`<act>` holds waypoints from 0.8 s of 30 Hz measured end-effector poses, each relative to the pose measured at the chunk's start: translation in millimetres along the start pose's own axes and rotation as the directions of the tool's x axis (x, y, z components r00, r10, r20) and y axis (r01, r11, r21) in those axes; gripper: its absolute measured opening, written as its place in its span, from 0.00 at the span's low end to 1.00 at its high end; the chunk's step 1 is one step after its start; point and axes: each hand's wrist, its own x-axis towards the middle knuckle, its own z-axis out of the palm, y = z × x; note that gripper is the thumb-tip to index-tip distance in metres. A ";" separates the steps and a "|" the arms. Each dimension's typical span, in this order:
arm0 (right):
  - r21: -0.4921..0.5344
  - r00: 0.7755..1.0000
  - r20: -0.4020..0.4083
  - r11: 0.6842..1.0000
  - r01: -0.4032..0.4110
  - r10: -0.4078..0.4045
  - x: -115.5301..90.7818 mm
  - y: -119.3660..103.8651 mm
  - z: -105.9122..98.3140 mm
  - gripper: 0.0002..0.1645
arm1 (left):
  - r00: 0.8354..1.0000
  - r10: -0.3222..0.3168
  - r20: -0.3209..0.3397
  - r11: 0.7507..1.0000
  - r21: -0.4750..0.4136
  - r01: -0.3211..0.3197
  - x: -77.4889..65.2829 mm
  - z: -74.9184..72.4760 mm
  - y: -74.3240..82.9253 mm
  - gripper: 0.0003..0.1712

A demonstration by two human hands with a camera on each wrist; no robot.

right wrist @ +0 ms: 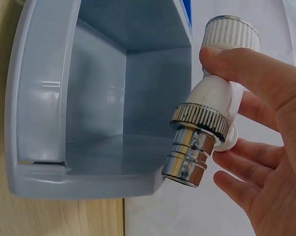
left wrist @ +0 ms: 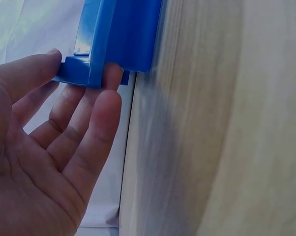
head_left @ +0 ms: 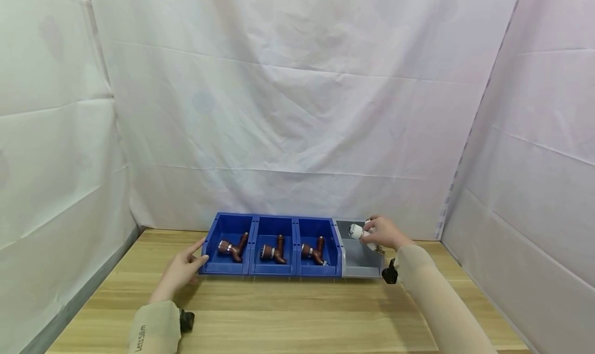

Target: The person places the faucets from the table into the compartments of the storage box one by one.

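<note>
My right hand point(head_left: 388, 232) holds a white tap point(right wrist: 214, 93) with a ribbed knob and a chrome hose end. The tap is tilted over the grey bin point(right wrist: 40, 98), with the thumb against its knob side and the fingers behind. In the right wrist view the grey bin's inside holds nothing. At the far left of the row, my left hand point(head_left: 178, 268) grips the edge of a blue bin point(left wrist: 96, 54), thumb on one side and fingers on the other. That bin contains a brown tap point(head_left: 237, 250) lying on its floor.
Two more blue bins stand in the row, each with a brown tap: the middle tap point(head_left: 279, 250) and the tap beside the grey bin point(head_left: 318, 251). The row stands on a wooden table point(head_left: 288, 312). White cloth point(head_left: 288, 111) hangs behind and at both sides.
</note>
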 end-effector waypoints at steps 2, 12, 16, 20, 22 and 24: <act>0.002 1.000 0.002 1.000 -0.003 0.003 0.9 -0.2 0.9 0.17 | 1.000 -0.004 0.004 1.000 -0.001 0.004 0.5 0.3 -0.8 0.33; 0.004 1.000 0.010 1.000 -0.003 0.003 6.7 2.3 4.6 0.17 | 1.000 -0.014 0.015 1.000 -0.022 0.015 1.5 0.2 -2.1 0.33; -0.002 1.000 0.010 1.000 0.008 -0.008 6.9 2.2 5.2 0.16 | 1.000 -0.017 0.017 1.000 -0.021 0.017 1.5 0.0 -2.5 0.33; -0.007 1.000 0.013 1.000 0.004 -0.004 7.2 1.4 6.3 0.16 | 1.000 -0.021 0.021 1.000 -0.022 0.022 2.2 -0.2 -3.0 0.33; -0.005 1.000 0.015 1.000 0.002 -0.002 7.4 0.8 6.7 0.16 | 1.000 -0.020 0.022 1.000 -0.018 0.021 2.6 -0.3 -3.2 0.34; -0.002 1.000 0.018 1.000 0.001 -0.001 7.4 0.4 7.0 0.15 | 1.000 -0.017 0.024 1.000 -0.012 0.017 3.0 -0.5 -3.2 0.34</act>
